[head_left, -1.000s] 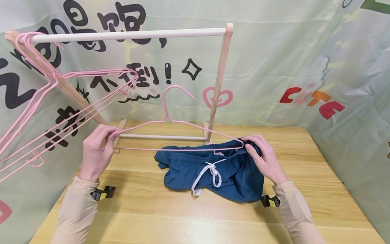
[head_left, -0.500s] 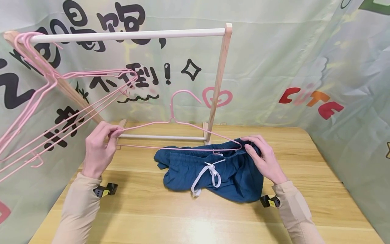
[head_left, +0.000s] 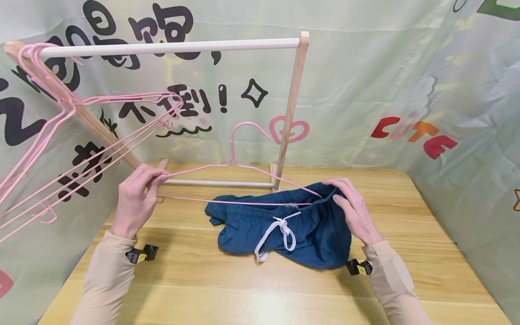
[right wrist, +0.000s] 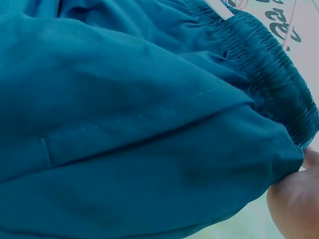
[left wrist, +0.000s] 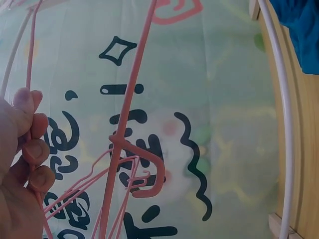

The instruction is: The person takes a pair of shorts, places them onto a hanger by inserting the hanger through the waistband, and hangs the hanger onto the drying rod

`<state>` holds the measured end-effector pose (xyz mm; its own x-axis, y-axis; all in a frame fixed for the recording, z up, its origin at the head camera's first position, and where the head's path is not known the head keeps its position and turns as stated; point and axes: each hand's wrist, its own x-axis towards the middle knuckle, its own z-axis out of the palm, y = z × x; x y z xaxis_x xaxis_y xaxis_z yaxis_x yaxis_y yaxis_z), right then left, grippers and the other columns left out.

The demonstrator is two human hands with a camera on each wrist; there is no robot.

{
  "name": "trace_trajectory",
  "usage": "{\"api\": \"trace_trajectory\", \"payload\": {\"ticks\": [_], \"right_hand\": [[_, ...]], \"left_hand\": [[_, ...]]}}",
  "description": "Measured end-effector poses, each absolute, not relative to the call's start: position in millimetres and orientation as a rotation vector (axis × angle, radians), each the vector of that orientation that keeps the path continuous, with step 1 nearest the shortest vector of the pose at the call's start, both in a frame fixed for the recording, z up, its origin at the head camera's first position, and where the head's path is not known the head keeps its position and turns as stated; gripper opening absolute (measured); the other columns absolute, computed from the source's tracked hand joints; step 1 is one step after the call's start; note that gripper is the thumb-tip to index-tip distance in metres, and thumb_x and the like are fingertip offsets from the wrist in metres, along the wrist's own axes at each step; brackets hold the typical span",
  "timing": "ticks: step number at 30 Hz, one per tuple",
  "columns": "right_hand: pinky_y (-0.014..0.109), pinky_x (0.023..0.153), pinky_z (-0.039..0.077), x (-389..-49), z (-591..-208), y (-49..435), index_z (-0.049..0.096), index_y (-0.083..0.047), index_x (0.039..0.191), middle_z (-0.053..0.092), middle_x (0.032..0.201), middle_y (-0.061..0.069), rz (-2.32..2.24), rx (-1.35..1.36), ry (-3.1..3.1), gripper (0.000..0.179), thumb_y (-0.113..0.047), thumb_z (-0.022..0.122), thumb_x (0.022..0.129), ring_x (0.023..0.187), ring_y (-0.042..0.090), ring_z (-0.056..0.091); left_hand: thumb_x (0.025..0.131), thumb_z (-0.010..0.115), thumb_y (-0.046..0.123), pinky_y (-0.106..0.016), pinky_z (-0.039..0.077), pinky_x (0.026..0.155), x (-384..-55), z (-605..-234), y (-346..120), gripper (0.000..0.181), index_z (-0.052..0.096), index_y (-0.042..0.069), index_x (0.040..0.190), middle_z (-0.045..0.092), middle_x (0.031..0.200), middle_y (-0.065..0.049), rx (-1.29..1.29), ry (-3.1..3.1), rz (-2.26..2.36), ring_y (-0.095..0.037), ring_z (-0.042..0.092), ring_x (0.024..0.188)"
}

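My left hand (head_left: 140, 196) grips a pink wire hanger (head_left: 201, 169) by its left shoulder, its fingers curled round the wire in the left wrist view. The hanger's hook points up and to the right. Its right end dips inside the waistband of the dark blue drawstring shorts (head_left: 284, 234), where the tip is hidden. At the waistband's right side my right hand (head_left: 354, 210) pinches the fabric, thumb toward the inside, holding the opening apart. A white drawstring (head_left: 281, 228) is tied in a bow at the front. In the right wrist view the shorts' side pocket (right wrist: 149, 134) fills the picture.
A rack with wooden posts (head_left: 293, 108) and a white top rail (head_left: 174, 46) stands behind the shorts. Several pink hangers (head_left: 71, 101) hang at its left end, close to my left arm. Printed cloth (head_left: 353, 81) walls in the wooden table (head_left: 406, 271).
The left hand has moved slightly right with the hanger, and the hanger's right end has gone from the waistband's edge to inside it. The right thumb has shifted a little; the shorts stay in place.
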<state>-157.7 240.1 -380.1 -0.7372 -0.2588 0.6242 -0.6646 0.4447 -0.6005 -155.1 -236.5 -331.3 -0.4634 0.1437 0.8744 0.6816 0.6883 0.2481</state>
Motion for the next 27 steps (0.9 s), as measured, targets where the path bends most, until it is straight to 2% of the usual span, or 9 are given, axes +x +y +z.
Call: {"api": "trace_trajectory", "payload": {"ticks": [4, 6, 14, 23, 27], "right_hand": [[0.010, 0.105, 0.031, -158.7, -378.4, 240.5, 0.062, 0.000, 0.128, 0.059, 0.125, 0.018, 1.238, 0.790, -2.271, 0.054, 0.018, 0.038, 0.084, 0.123, -0.005, 0.047], [0.010, 0.105, 0.032, -159.3, -376.2, 239.4, 0.062, -0.001, 0.128, 0.059, 0.125, 0.017, 1.239, 0.797, -2.271, 0.056, 0.019, 0.037, 0.082, 0.122, -0.005, 0.048], [0.011, 0.106, 0.034, -164.2, -361.3, 232.5, 0.061, -0.002, 0.130, 0.060, 0.125, 0.015, 1.192, 0.882, -2.236, 0.049, 0.019, 0.042, 0.089, 0.120, 0.001, 0.050], [0.011, 0.103, 0.035, -166.9, -348.3, 223.2, 0.061, 0.000, 0.129, 0.060, 0.124, 0.014, 1.134, 0.944, -2.217, 0.047, 0.020, 0.045, 0.089, 0.114, 0.008, 0.052], [0.013, 0.103, 0.035, -168.1, -341.7, 217.6, 0.061, -0.002, 0.129, 0.060, 0.123, 0.015, 1.110, 0.961, -2.209, 0.048, 0.020, 0.046, 0.089, 0.114, 0.011, 0.053]], "left_hand": [[0.076, 0.072, -0.020, -0.012, 0.036, 0.063, -155.7, -332.3, -236.3, 0.020, 0.072, -0.006, 0.091, 0.063, 0.077, -0.011, -0.657, -1.979, -0.757, 0.005, 0.042, 0.071], [0.076, 0.072, -0.021, -0.013, 0.036, 0.062, -156.7, -332.8, -235.0, 0.021, 0.072, -0.006, 0.091, 0.063, 0.077, -0.011, -0.672, -1.972, -0.776, 0.004, 0.042, 0.070], [0.077, 0.072, -0.018, -0.015, 0.034, 0.061, -159.4, -332.7, -226.3, 0.020, 0.073, -0.004, 0.091, 0.061, 0.076, -0.010, -0.690, -1.972, -0.789, -0.001, 0.042, 0.068], [0.084, 0.070, -0.015, -0.010, 0.037, 0.065, -159.2, -336.3, -219.9, 0.016, 0.071, -0.004, 0.095, 0.063, 0.082, -0.010, -0.715, -2.080, -0.789, -0.002, 0.046, 0.070], [0.084, 0.071, -0.013, -0.013, 0.038, 0.066, -161.4, -338.1, -214.2, 0.015, 0.071, -0.004, 0.096, 0.063, 0.081, -0.009, -0.737, -2.084, -0.781, -0.006, 0.047, 0.071]]}}
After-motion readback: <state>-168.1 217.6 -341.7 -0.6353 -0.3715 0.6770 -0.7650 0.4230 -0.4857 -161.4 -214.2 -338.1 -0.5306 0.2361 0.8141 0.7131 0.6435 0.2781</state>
